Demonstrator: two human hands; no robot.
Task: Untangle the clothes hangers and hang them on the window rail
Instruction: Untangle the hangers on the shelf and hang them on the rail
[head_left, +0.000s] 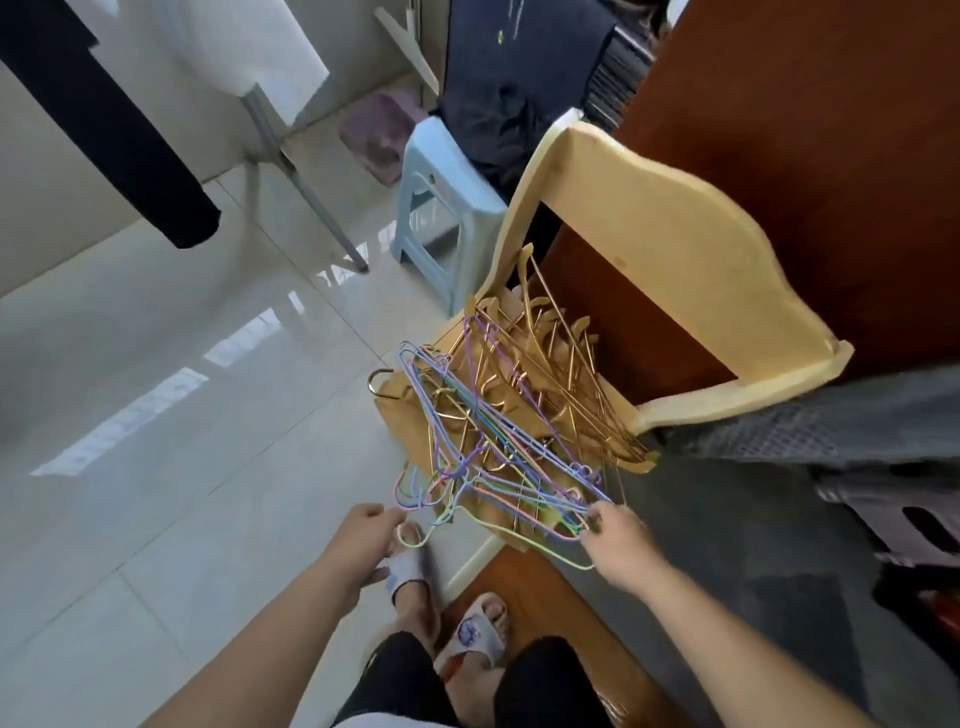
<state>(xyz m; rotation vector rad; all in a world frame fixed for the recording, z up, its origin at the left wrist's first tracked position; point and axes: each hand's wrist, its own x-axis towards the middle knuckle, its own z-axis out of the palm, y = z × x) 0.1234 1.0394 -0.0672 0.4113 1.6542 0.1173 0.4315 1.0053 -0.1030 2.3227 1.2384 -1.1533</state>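
A tangle of thin pastel wire hangers (493, 457), purple, blue, green and pink, lies over a heap of gold metal hangers (545, 364) on the seat of a cream plastic chair (649, 218). My right hand (618, 540) grips the near corner of the pastel bundle at the seat's front edge. My left hand (363, 545) hovers just left of the bundle's hooks with loosely curled fingers, holding nothing. No window rail is in view.
A light blue plastic stool (441, 208) stands beyond the chair. Dark brown wooden furniture (779, 130) rises on the right, with grey cloth (831, 431) beside the chair. Glossy white floor tiles (156, 415) spread to the left. My slippered feet (447, 608) stand below the hands.
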